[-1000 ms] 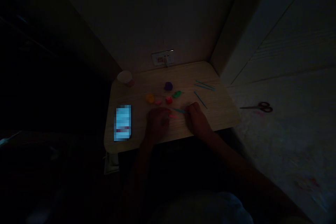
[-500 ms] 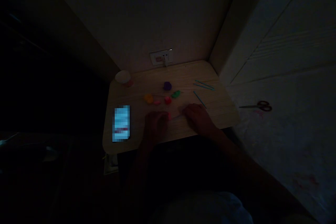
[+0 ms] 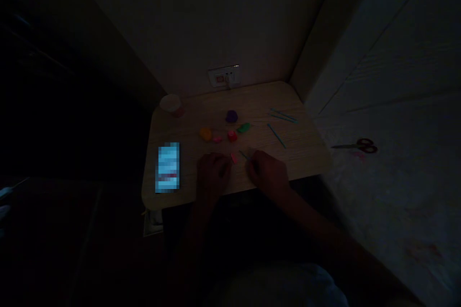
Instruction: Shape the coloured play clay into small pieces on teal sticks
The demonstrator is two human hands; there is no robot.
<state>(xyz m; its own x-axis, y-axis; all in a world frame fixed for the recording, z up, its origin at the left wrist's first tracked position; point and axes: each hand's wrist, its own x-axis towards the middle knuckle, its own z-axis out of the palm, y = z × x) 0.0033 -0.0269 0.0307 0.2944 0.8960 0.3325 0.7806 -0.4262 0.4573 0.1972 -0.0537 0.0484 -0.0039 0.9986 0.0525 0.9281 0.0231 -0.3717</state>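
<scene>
In the dim light, my left hand [image 3: 212, 170] is closed, its fingertips at the edge of a small flat pink clay piece [image 3: 234, 158] low over the wooden table. My right hand [image 3: 267, 171] is pinched around a thin stick [image 3: 243, 154], whose tip points up and left towards the pink piece, apart from it. Beyond the hands lie a red lump with a pink top [image 3: 232, 135], another pink piece [image 3: 217, 139], an orange lump [image 3: 206, 134], a green piece [image 3: 244, 128] and a purple lump [image 3: 231, 116].
Several thin blue sticks [image 3: 276, 135] lie on the table [image 3: 306, 156] at the right. A lit phone [image 3: 167, 168] is at the left, with a paper cup [image 3: 171, 104] behind it. A wall socket [image 3: 224, 76] sits above the back edge. Scissors [image 3: 360, 146] lie off to the right.
My right hand has turned, and the stick now points up and left instead of lying nearly level towards the pink piece. The pink piece shows more clearly beside my left fingertips.
</scene>
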